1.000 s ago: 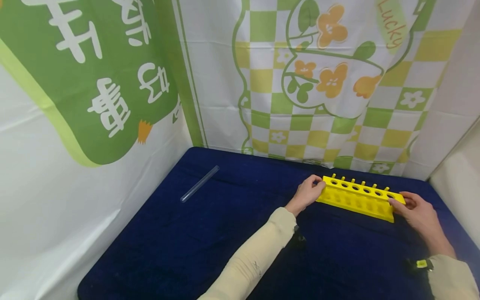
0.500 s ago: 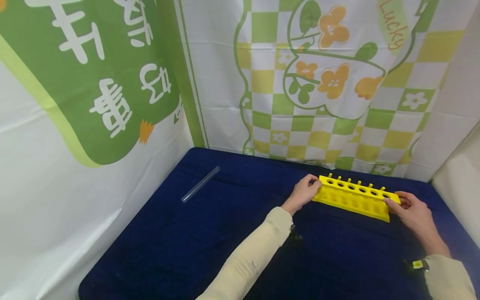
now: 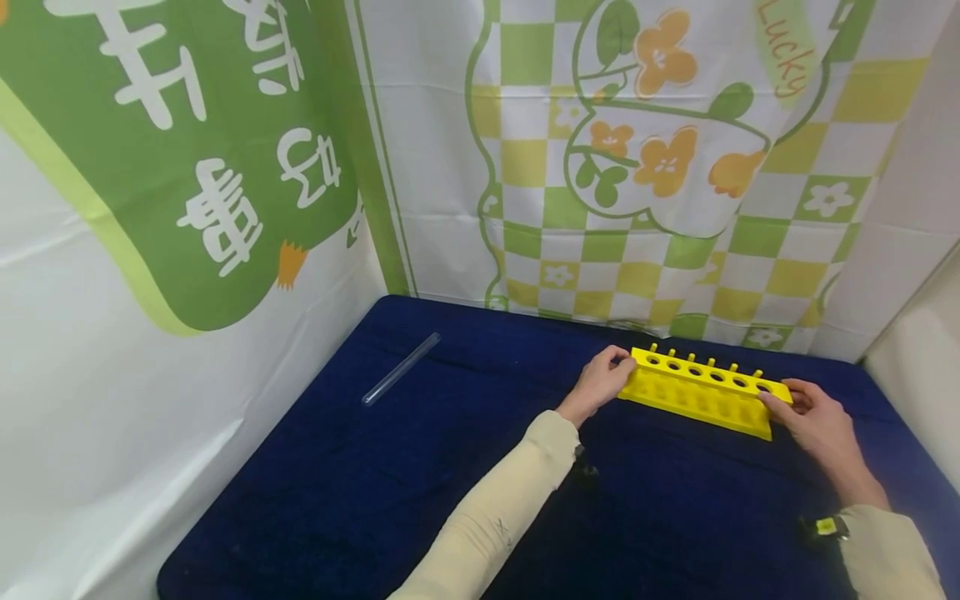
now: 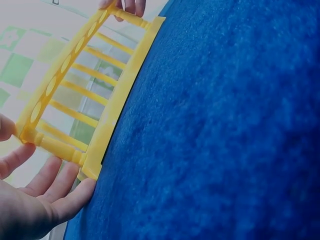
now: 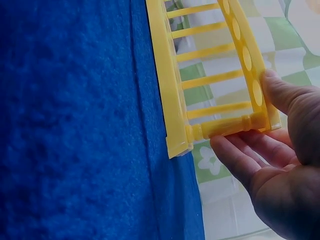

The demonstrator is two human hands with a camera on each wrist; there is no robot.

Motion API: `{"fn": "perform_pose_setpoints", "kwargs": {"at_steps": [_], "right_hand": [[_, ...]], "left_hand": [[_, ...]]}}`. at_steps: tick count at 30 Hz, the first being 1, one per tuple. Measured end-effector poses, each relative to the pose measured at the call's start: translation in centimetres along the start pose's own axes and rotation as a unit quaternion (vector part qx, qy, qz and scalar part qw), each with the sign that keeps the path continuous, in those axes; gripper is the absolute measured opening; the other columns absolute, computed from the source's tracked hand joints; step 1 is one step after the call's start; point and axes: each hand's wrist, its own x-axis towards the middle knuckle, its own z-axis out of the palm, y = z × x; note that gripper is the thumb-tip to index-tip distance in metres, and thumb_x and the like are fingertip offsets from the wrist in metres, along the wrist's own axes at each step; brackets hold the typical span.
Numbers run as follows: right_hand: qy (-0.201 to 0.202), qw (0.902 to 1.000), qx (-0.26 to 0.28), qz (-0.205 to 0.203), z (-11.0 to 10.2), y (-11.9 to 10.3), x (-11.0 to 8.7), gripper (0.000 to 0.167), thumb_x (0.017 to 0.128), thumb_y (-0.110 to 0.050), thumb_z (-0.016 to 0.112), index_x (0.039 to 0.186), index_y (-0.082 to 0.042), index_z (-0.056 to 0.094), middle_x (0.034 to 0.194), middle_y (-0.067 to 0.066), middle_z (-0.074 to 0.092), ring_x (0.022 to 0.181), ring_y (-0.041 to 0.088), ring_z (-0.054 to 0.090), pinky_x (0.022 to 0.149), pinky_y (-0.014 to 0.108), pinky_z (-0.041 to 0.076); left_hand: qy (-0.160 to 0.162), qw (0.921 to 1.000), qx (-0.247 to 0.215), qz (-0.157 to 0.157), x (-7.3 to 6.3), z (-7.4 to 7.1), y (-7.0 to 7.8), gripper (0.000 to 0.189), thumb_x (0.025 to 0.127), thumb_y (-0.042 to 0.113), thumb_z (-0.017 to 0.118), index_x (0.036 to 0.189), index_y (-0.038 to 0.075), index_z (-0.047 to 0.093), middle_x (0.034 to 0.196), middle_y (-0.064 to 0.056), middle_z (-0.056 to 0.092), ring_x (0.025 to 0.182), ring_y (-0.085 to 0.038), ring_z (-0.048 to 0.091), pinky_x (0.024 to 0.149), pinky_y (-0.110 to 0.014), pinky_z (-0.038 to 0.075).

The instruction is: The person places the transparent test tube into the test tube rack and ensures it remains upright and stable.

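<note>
A yellow test tube rack (image 3: 701, 392) with a row of round holes and upright pegs stands on the dark blue cloth at the right. My left hand (image 3: 602, 382) grips its left end, thumb at the top plate and fingers along the end post, as the left wrist view shows. At the other end my right hand (image 3: 819, 421) holds the rack, its thumb (image 5: 285, 92) on the top plate and fingertips under the end post. A clear glass test tube (image 3: 401, 369) lies slantwise on the cloth, well to the left of both hands.
The blue cloth (image 3: 360, 500) covers a table with rounded corners. A white curtain (image 3: 442, 208) with green and yellow checks hangs close behind the rack. Another printed hanging (image 3: 315, 350) borders the left side.
Both hands have shifted the rack a little to the left across the cloth, keeping their grip at its two ends. The test tube has stayed where it was.
</note>
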Motion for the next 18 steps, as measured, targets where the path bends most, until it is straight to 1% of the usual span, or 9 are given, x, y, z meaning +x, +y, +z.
{"fn": "perform_pose_setpoints", "kwargs": {"at_steps": [8,18], "right_hand": [[-0.004,1.0,-0.001,0.002,0.2,-0.5,0.0,0.085,0.095,-0.058,0.051,0.141,0.013,0.037,0.131,0.038,0.05,0.109,0.049,0.054,0.084,0.056,0.05],[-0.01,0.9998,-0.005,-0.017,0.3,-1.0,0.1,0.084,0.095,-0.057,0.051,0.139,0.014,0.037,0.13,0.039,0.05,0.108,0.049,0.055,0.083,0.057,0.05]], "left_hand": [[0.001,1.0,-0.005,0.002,0.2,-0.5,-0.1,0.022,0.098,0.042,0.053,0.113,0.029,0.062,0.102,0.004,0.064,0.079,-0.013,0.058,0.07,-0.031,0.051],[0.004,1.0,-0.007,-0.002,0.3,-1.1,-0.3,0.023,0.098,0.042,0.053,0.114,0.027,0.062,0.104,0.002,0.065,0.083,-0.018,0.061,0.072,-0.033,0.052]]}}
